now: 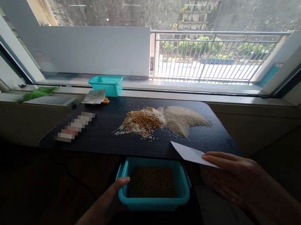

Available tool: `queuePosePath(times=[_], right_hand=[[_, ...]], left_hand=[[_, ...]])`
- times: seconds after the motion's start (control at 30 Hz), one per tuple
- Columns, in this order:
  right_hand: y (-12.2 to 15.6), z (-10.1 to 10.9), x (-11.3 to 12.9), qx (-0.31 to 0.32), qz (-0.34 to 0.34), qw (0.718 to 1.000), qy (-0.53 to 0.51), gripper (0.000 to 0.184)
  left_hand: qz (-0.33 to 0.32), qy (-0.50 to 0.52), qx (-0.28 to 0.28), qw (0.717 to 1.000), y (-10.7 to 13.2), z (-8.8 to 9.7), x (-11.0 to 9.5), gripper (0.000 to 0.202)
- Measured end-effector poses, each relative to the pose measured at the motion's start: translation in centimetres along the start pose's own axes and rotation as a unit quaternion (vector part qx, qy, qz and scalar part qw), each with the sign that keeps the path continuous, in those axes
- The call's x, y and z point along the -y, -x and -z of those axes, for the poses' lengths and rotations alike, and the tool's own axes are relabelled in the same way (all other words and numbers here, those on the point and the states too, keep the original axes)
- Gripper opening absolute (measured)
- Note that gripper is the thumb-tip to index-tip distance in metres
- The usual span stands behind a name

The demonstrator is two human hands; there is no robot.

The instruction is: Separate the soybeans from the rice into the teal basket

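My left hand (109, 199) grips the near left corner of a turquoise plastic container (153, 205), thumb over its rim. Inside lie many soybeans (153, 181). The container is held just below the table's front edge. In my right hand (233, 169) is a folded sheet of white paper (189, 155), its pointed end reaching left over the table edge. Beyond the paper, a pile of yellow soybeans (143, 121) mixed with white grains lies on the dark table (101, 135). A heap of white rice (185, 118) touches that pile on the right.
At the back left of the table stands another turquoise container (106, 84), with a crumpled wrapper (94, 97) before it. A blurred-out item (75, 127) lies near the left edge. A green cloth (39, 93) rests on the sill. Behind is a large window with a railing (210, 57) outside.
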State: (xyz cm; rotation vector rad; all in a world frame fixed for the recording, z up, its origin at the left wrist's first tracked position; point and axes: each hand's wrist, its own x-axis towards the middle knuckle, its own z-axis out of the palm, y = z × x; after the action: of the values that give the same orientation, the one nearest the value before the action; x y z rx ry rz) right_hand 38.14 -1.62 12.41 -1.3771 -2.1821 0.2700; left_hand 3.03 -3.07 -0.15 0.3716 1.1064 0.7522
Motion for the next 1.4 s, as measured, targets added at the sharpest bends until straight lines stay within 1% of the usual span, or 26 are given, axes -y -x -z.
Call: queuePosePath(times=[0.07,0.1,0.17,0.23,0.3,0.4,0.43,0.5,0.57,0.63,0.7,0.77,0.8,0.83,0.9,0.97,1.03,1.07,1.13,1.2,1.27,1.33,1.4], right_hand=[[-1.6,-1.1,-1.6,-0.025,0.013,1.000,0.006,0.039],[-2.6,-1.4,-2.4,-0.043,0.006,0.999,0.010,0.039],[-4.3,-1.1,-3.6,-0.065,0.003,0.998,0.013,0.038],[-4.8,-0.1,-4.1,-0.056,0.009,0.998,0.012,0.037],[-3.5,1.3,-4.1,-0.024,0.012,1.000,0.004,0.036],[0.7,2.7,-3.8,-0.001,0.015,1.000,-0.019,0.030],[2.2,2.8,-3.7,-0.010,0.015,1.000,-0.019,0.028],[4.4,2.7,-3.4,-0.033,0.023,0.999,-0.015,0.031],[5.0,2.1,-3.2,-0.031,0.015,0.999,-0.011,0.031],[3.8,1.3,-3.1,-0.024,-0.010,1.000,-0.011,0.034],[1.4,0.6,-3.3,-0.047,-0.029,0.998,-0.013,0.043],[-1.3,0.4,-3.7,-0.064,-0.042,0.997,-0.032,0.043],[-2.5,0.4,-3.9,-0.086,-0.042,0.994,-0.048,0.041],[-3.5,0.3,-4.0,-0.118,-0.057,0.990,-0.058,0.040],[-5.0,0.0,-4.2,-0.177,-0.109,0.975,-0.082,0.036],[-5.8,-0.9,-4.0,-0.236,-0.168,0.948,-0.131,0.034],[-6.4,-2.6,-3.4,-0.291,-0.206,0.909,-0.218,0.034],[-6.6,-3.6,-3.1,-0.309,-0.215,0.886,-0.269,0.035],[-7.0,-6.0,-2.2,-0.313,-0.216,0.853,-0.359,0.038],[-7.5,-8.2,-1.4,-0.277,-0.207,0.841,-0.415,0.039],[-8.1,-9.8,-0.9,-0.264,-0.193,0.832,-0.448,0.040],[-8.8,-10.9,-0.5,-0.252,-0.182,0.829,-0.465,0.039],[-9.3,-11.5,-0.4,-0.240,-0.178,0.829,-0.473,0.037]], left_hand=[[-0.004,0.001,0.016,1.000,0.4,-0.3,-0.2,0.061],[-0.005,0.000,0.023,1.000,0.6,-0.5,-0.2,0.062],[-0.004,-0.001,0.028,1.000,0.9,-0.7,-0.3,0.064],[-0.002,0.001,0.023,1.000,1.0,-0.5,-0.2,0.066],[-0.007,0.005,0.009,1.000,0.8,-0.1,-0.1,0.068],[0.000,0.007,-0.014,1.000,0.3,0.6,0.1,0.067],[0.001,0.005,-0.020,1.000,0.1,0.6,0.1,0.067],[0.000,0.001,-0.010,1.000,0.0,0.5,-0.1,0.069],[-0.004,-0.008,0.006,1.000,0.1,0.0,-0.2,0.071],[-0.005,-0.017,0.012,1.000,0.3,-0.3,-0.3,0.071],[-0.003,-0.015,0.020,1.000,0.4,-0.5,-0.2,0.071],[-0.002,-0.001,0.031,1.000,0.5,-0.3,0.0,0.071],[-0.003,0.004,0.028,1.000,0.5,-0.2,0.0,0.071],[0.001,0.007,0.020,1.000,0.5,-0.1,0.1,0.070],[0.006,0.008,0.007,1.000,0.4,0.1,0.2,0.069],[0.006,0.008,0.004,1.000,0.4,0.1,0.1,0.067],[0.001,0.011,0.012,1.000,0.3,0.1,0.1,0.066],[0.001,0.014,0.017,1.000,0.3,0.1,0.0,0.065],[0.001,0.018,0.021,1.000,0.2,0.1,0.0,0.064],[0.000,0.019,0.015,1.000,0.3,0.3,0.0,0.061],[-0.004,0.017,0.006,1.000,0.3,0.5,0.0,0.060],[-0.007,0.017,-0.001,1.000,0.4,0.7,0.0,0.060],[-0.011,0.017,-0.008,1.000,0.4,0.8,-0.1,0.061]])
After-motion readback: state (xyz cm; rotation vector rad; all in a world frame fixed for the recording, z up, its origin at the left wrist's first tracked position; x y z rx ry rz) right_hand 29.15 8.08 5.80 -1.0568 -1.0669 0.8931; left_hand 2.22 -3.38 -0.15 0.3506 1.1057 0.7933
